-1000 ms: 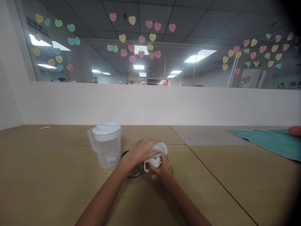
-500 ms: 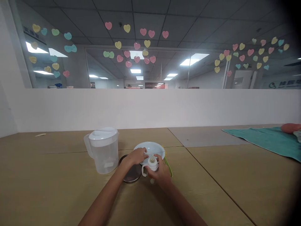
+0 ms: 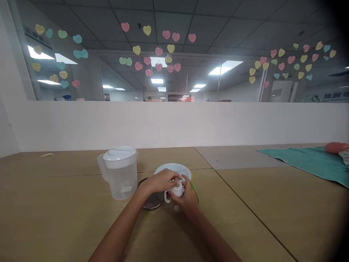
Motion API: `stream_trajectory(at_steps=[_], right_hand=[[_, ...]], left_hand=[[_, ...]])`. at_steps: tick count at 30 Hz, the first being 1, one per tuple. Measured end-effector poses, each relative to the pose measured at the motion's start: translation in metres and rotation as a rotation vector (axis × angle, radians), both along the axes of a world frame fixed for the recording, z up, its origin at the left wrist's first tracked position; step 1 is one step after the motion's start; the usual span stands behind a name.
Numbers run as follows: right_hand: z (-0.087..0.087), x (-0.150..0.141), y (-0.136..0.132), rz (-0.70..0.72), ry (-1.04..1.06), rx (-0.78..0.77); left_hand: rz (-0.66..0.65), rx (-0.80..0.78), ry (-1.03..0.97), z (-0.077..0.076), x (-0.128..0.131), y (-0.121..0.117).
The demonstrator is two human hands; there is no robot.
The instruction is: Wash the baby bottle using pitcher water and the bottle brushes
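Observation:
A baby bottle (image 3: 178, 190) with a white collar, a side handle and a clear teat is tilted toward me above the table. My right hand (image 3: 188, 199) is closed around it from the right, thumb in front and fingers behind. My left hand (image 3: 165, 179) reaches over from the left, its fingers closed at the teat on top and partly covering it. Behind the hands sits a pale blue-white plate (image 3: 171, 166). A round dark tray with a metal rim (image 3: 153, 202) lies under my left wrist. Part of a green-edged thing (image 3: 195, 192) shows beside my right hand.
A clear plastic pitcher (image 3: 122, 178) with a white lid stands to the left. At the far right a teal cloth (image 3: 308, 160) lies with a reddish object (image 3: 336, 147) on it. A small flat pale piece (image 3: 47, 155) is at the back left, near the white wall (image 3: 174, 123).
My left hand has moved right from over the plate onto the top of the baby bottle, closing at the teat. My right hand keeps hold of the bottle almost in place.

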State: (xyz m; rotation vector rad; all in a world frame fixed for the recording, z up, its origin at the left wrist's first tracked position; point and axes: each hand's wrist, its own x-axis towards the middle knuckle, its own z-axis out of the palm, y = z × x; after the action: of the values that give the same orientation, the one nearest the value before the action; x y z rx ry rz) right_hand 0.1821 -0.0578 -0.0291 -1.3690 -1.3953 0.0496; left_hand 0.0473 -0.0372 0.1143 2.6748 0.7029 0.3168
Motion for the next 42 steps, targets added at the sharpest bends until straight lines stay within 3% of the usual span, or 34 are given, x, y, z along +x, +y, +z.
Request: stream_trajectory(at_steps=[11,13,18,24,29,34,42], right_hand=[[-0.001,-0.001,0.001,0.029,0.007,-0.061],[0.001,-0.002,-0.001,0.006,-0.005,-0.073],[0.006,-0.004,-0.006,-0.069,-0.036,-0.018],[0.004,-0.002,-0.004,-0.052,-0.058,-0.002],[-0.002,0.002,-0.001,-0.060,-0.077,-0.017],[-0.003,0.004,-0.002,-0.030,-0.104,0.001],[-0.004,0.005,-0.001,-0.008,-0.280,0.173]], left_hand=[[0.094,0.155,-0.022,-0.010,0.010,0.006],[0.111,0.210,0.005,-0.011,0.014,0.002],[0.308,0.390,0.115,-0.015,0.032,-0.008],[0.334,0.530,0.115,-0.014,0.032,-0.006],[0.362,0.455,-0.078,0.002,0.012,-0.002],[0.238,0.342,-0.341,0.015,-0.009,0.004],[0.197,0.322,-0.420,0.014,-0.019,0.015]])
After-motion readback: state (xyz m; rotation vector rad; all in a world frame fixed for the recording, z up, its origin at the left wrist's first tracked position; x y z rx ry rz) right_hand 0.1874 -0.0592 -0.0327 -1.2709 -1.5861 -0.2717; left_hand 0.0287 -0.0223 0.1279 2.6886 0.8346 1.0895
